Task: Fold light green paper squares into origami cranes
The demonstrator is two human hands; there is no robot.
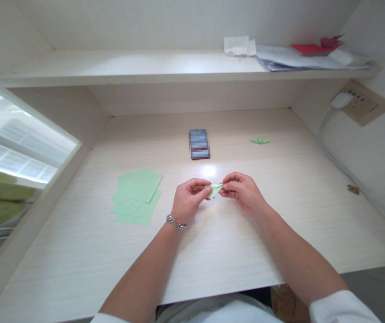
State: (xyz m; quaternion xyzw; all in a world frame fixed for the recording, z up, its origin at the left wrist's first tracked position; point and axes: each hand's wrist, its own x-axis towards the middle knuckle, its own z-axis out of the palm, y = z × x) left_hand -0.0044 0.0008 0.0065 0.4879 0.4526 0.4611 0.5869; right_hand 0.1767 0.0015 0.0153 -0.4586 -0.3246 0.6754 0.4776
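Between my two hands is a small folded piece of green paper (215,191), held just above the desk. My left hand (190,197) pinches its left side between thumb and fingers. At its right tip, the fingertips of my right hand (241,190) are closed on the paper. Several green paper sheets (142,186) lie in a loose, overlapping pile left of my left hand. A finished green folded-paper crane (260,141) rests farther back on the right. The folds nearest my fingertips are partly hidden.
A phone (199,144) with a blurred screen lies beyond my hands. Papers (286,58) and a red folded-paper piece (330,42) sit on the shelf (128,63) above. A cable (330,154) runs down from the wall socket (364,103) on the right.
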